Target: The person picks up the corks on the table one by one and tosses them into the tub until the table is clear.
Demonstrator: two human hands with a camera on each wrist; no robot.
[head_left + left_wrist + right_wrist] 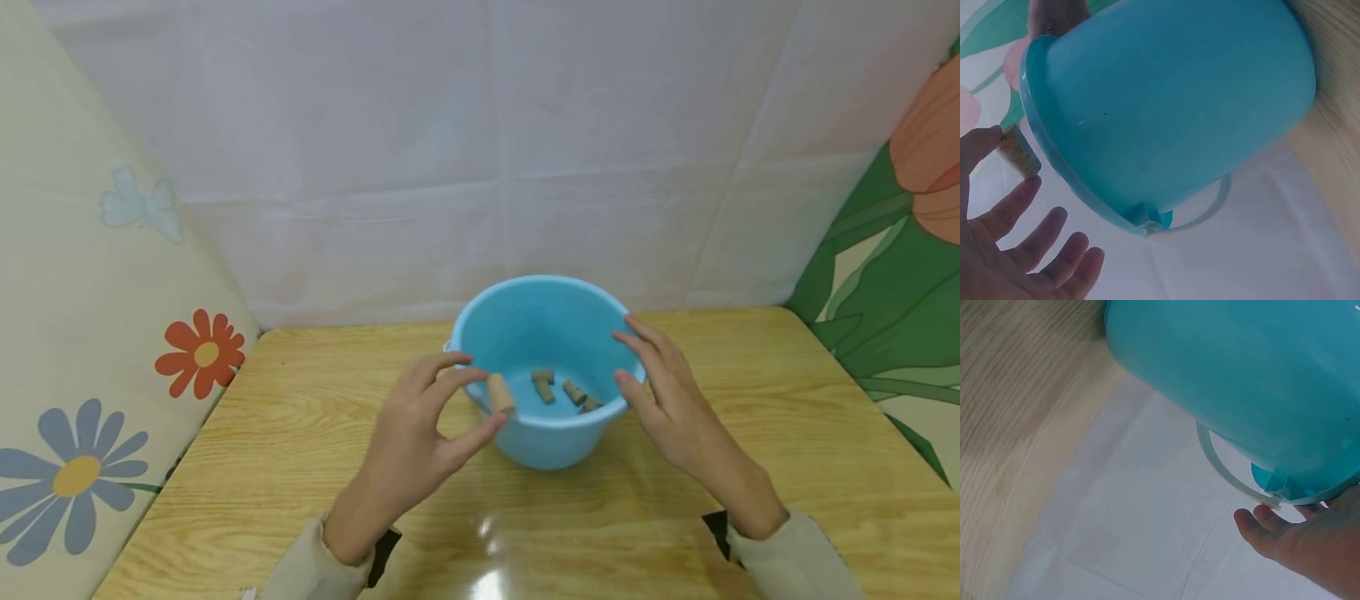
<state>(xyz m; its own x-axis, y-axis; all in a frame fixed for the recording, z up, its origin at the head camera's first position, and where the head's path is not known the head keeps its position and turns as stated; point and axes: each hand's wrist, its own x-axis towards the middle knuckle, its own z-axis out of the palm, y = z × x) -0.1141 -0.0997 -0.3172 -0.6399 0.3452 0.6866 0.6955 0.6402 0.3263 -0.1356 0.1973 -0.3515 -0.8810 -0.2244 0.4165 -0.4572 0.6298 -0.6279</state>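
Note:
A light blue bucket [558,442] stands upright on the table. My left hand [416,425] pinches a tapered cork [501,394] between thumb and index finger, at the near left of the bucket rim. In the left wrist view the cork [1019,152] shows beside the rim, with the other fingers spread. My right hand [671,400] rests at the right side of the rim, its fingers loosely extended. Several corks [573,392] lie on the bucket's floor. The right wrist view shows two fingertips [1249,524] near the handle joint.
A wooden table [330,400] with a shiny grain extends around the bucket. Behind it hangs a white cloth [375,167]. Flower-patterned panels stand at left [90,292] and right [892,317]. The bucket's pale handle [1222,465] hangs down at its back.

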